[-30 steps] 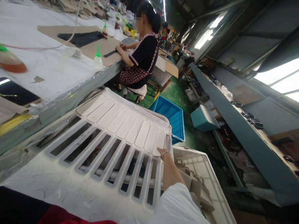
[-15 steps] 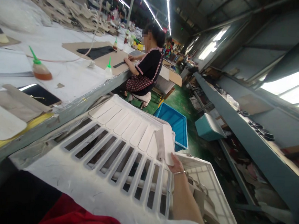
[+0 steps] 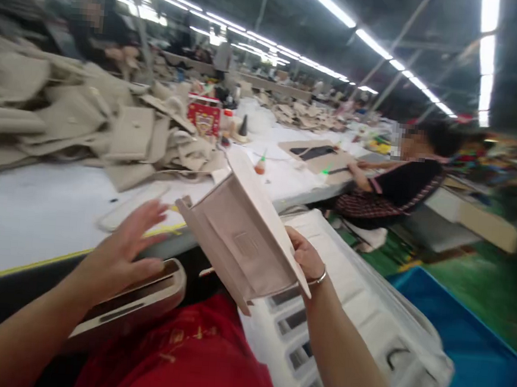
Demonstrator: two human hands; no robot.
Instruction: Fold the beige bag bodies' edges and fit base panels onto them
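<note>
In my right hand [image 3: 306, 254] is an unfinished beige handbag [image 3: 241, 240], gripped at its right edge and tilted. Its lining faces me, with a small stitched patch showing inside. My left hand [image 3: 135, 249] is raised to the left of the bag, fingers apart and slightly blurred, touching nothing that I can see. Below that hand, beside my red apron [image 3: 183, 354], lies a beige rounded piece [image 3: 174, 288] with a long slot; its kind is unclear.
A slatted white rack [image 3: 337, 271] stands at my right, a blue crate [image 3: 466, 341] beyond it. Beige bag pieces [image 3: 68, 107] pile up on the white table [image 3: 24, 217]. A glue bottle [image 3: 261, 165] stands there too. One co-worker [image 3: 402, 181] sits farther along; another stands across the table.
The view has swung left. My right hand, earlier at the rack's far right corner with a pale piece, now holds the bag before me. My left hand has come into view.
</note>
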